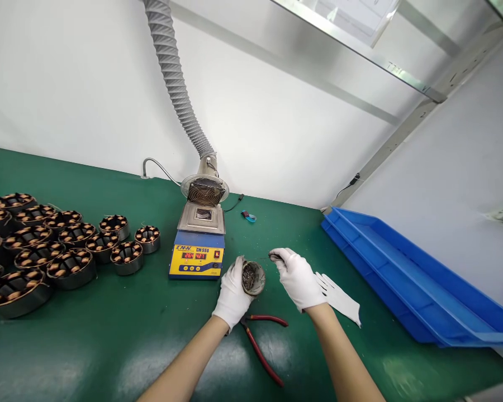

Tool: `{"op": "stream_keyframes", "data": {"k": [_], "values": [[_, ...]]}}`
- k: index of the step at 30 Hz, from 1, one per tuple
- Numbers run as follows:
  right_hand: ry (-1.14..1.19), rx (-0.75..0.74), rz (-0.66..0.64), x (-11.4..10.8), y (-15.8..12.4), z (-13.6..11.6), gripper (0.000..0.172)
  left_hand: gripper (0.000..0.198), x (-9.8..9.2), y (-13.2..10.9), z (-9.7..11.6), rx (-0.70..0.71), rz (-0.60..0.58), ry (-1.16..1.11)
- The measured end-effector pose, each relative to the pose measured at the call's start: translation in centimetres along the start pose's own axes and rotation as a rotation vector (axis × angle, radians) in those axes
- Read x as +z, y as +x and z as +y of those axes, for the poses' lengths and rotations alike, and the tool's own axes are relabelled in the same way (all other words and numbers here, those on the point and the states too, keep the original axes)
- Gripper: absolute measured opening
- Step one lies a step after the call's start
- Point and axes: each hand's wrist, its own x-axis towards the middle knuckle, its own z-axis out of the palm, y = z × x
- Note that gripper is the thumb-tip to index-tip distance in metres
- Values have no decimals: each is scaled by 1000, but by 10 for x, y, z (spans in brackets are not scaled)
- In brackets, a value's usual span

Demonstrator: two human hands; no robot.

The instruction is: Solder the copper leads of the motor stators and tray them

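Note:
My left hand (233,296), in a white glove with greyed fingertips, is wrapped around a small grimy cup (257,285). The cup is tipped so that its mouth shows, with dark, scrap-like bits inside. Just right of the cup, my gloved right hand (295,279) is closed in a pinch. From its dirty fingertips a thin wire-like piece (263,258) points left toward the cup's rim; its exact kind is too small to tell. Red-handled pliers (262,354) lie spread on the green table below the cup. A loose white glove (339,298) lies beside my right wrist.
A blue and yellow solder pot (197,257) with a lit red display stands left of the cup, under a grey exhaust hose (176,78). Several copper-wound stators (71,268) fill the table's left side. Stacked blue trays (406,273) lie at right. A blue strap (248,216) lies behind.

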Motion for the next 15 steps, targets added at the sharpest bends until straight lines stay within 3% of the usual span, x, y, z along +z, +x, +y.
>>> {"op": "stream_keyframes", "data": {"k": [9,15], "values": [[-95,-154,-62,-16,2,-1,27,71,3,-4,-1,123,20,41],[-164,-167,-58,-30,0,-1,25,66,1,-3,0,150,10,50]]}}
